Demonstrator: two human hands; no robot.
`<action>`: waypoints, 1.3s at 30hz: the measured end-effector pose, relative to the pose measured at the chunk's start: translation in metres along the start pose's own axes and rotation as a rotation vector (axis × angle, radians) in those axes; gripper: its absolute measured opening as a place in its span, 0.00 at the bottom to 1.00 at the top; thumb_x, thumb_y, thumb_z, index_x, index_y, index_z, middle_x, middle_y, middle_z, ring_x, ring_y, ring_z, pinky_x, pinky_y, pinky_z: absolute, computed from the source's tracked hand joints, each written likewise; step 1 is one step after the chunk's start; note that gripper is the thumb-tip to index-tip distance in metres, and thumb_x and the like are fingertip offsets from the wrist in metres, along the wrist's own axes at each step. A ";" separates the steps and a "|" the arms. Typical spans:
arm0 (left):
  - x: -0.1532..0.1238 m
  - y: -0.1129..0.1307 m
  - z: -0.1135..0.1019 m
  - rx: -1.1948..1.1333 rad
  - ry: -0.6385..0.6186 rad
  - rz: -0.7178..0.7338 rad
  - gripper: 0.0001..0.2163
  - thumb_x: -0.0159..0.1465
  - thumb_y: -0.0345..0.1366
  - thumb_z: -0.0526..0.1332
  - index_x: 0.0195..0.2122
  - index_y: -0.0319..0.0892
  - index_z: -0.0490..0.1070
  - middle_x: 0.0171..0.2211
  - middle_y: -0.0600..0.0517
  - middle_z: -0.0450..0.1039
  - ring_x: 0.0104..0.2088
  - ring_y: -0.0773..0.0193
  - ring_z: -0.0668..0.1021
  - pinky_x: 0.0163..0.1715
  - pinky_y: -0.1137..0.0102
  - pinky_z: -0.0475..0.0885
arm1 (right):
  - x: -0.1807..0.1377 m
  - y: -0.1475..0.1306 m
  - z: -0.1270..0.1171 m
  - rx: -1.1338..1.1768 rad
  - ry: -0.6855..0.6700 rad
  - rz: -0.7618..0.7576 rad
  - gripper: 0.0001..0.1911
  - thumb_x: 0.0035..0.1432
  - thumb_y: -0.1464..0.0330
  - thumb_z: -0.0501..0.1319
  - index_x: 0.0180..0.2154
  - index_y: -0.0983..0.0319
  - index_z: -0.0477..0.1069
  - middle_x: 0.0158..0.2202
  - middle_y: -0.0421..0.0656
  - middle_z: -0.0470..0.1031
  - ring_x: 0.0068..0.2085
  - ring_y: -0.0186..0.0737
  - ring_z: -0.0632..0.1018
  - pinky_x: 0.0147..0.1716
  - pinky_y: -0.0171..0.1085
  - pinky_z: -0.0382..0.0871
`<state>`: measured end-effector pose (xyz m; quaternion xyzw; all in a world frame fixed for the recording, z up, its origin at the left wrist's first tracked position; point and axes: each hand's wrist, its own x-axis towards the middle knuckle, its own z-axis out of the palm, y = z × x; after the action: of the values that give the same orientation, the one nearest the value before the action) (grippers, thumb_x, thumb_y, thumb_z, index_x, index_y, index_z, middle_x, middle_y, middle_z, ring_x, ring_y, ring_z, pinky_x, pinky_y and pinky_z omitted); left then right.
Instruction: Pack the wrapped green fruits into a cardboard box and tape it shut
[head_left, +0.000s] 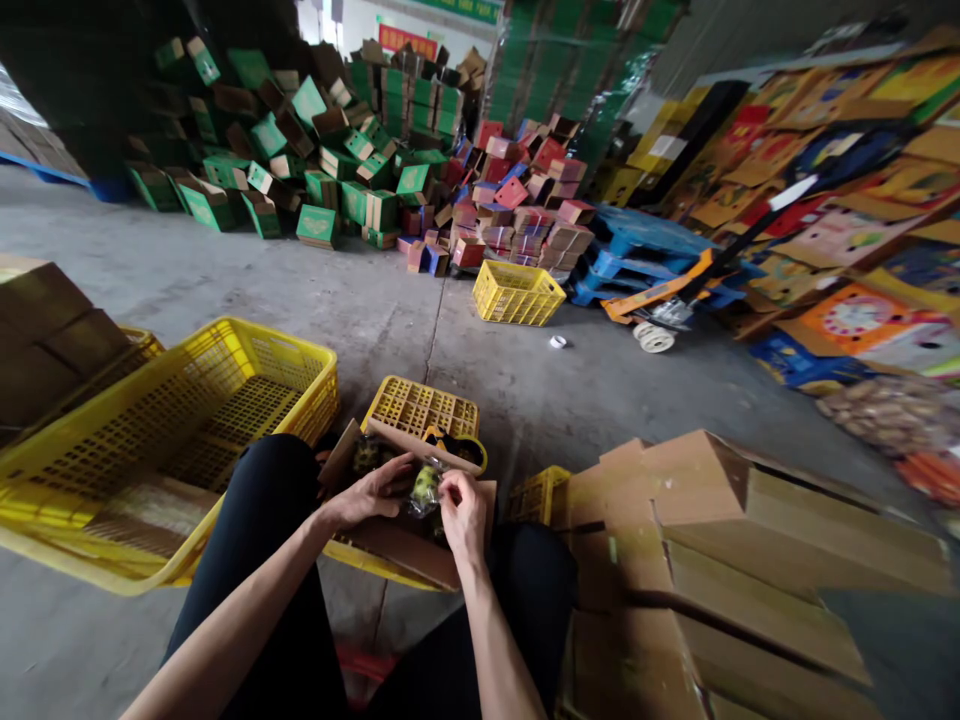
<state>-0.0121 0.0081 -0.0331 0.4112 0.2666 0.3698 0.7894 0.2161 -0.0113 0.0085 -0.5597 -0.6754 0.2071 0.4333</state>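
Between my knees an open cardboard box [405, 552] rests on a yellow plastic crate [424, 402]. A green fruit in clear plastic wrap [425, 488] is at the box's middle. The fingers of my right hand [463, 508] are closed in a pinch on the wrap at its right side. My left hand [373, 492] reaches over the box from the left, fingers stretched out, close to the fruit's left side. More dark, wrapped pieces [366, 455] lie in the box's far left corner, partly hidden. A black and yellow tool, possibly a tape dispenser [456, 445], lies at the far flap.
A large yellow crate [300, 352] stands at my left, flattened cardboard [697, 520] at my right. Farther off are a small yellow crate [517, 295], a white roll [558, 342], a pallet jack [664, 300], blue pallets [637, 240] and heaped green boxes [319, 225].
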 end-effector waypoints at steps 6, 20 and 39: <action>-0.005 0.000 0.009 -0.108 0.052 -0.088 0.53 0.61 0.36 0.77 0.78 0.60 0.44 0.68 0.39 0.67 0.57 0.49 0.80 0.53 0.59 0.74 | 0.000 -0.011 -0.001 0.032 0.018 -0.172 0.10 0.61 0.78 0.58 0.32 0.57 0.69 0.37 0.44 0.78 0.43 0.44 0.81 0.49 0.40 0.75; 0.001 0.004 0.002 0.160 0.231 0.052 0.44 0.57 0.38 0.77 0.74 0.49 0.61 0.58 0.43 0.77 0.56 0.49 0.80 0.59 0.56 0.72 | -0.001 -0.006 -0.001 0.032 -0.100 -0.082 0.21 0.58 0.81 0.52 0.40 0.59 0.80 0.44 0.46 0.83 0.47 0.43 0.84 0.49 0.38 0.78; -0.002 0.012 -0.003 0.762 0.709 0.327 0.16 0.67 0.42 0.64 0.53 0.43 0.80 0.50 0.41 0.80 0.50 0.47 0.81 0.55 0.54 0.76 | -0.016 0.018 0.010 -0.690 -0.461 0.185 0.10 0.67 0.76 0.61 0.44 0.65 0.81 0.48 0.57 0.83 0.48 0.50 0.85 0.48 0.39 0.77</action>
<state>-0.0203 0.0122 -0.0247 0.5544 0.5641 0.4809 0.3784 0.2177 -0.0193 -0.0162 -0.6690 -0.7314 0.1266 0.0376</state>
